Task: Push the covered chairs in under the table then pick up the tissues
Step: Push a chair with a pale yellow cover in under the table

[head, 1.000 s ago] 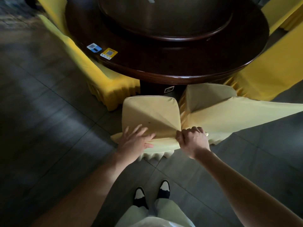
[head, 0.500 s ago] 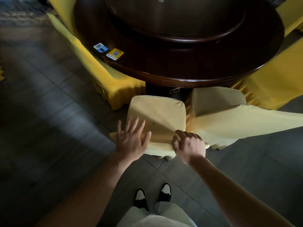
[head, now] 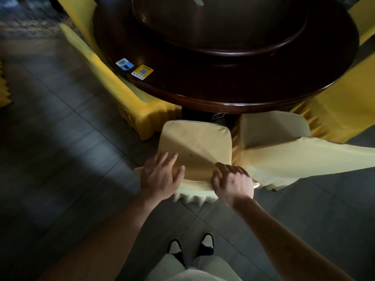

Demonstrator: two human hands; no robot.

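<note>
step in hand: seating the pale covered chair (head: pixel 195 147) under the round dark table (head: pixel 223 102).

position. the chair stands at 12 o'clock from the person, its front seat edge just short of the table rim, over the table's dark pedestal. a second pale chair (head: pixel 272 132) sits touching it at 3 o'clock, already partly under the rim. a yellow covered chair (head: pixel 129 102) lies at 10 o'clock, another yellow chair (head: pixel 341 102) at 2 o'clock. two sticker labels (head: pixel 135 68) are on the tabletop at 11 o'clock. no tissues are visible in this view.

hands. the left hand (head: pixel 160 176) lies flat on the chair's top rail, fingers straight and spread, gripping nothing. the right hand (head: pixel 233 180) rests on the rail's right end with fingers bent over the cloth; whether it pinches the cover cannot be told.

procedure, as judged:
- push toward 12 o'clock with both palms evenly, so the chair does not swing toward 3 o'clock into its neighbour.
- press on the frame beneath the cloth, not the loose cover, which is likely to slide and bunch.
- keep the push low and level; a high push may tip the chair.
- stop once the seat is under the rim, before it reaches the pedestal.
</note>
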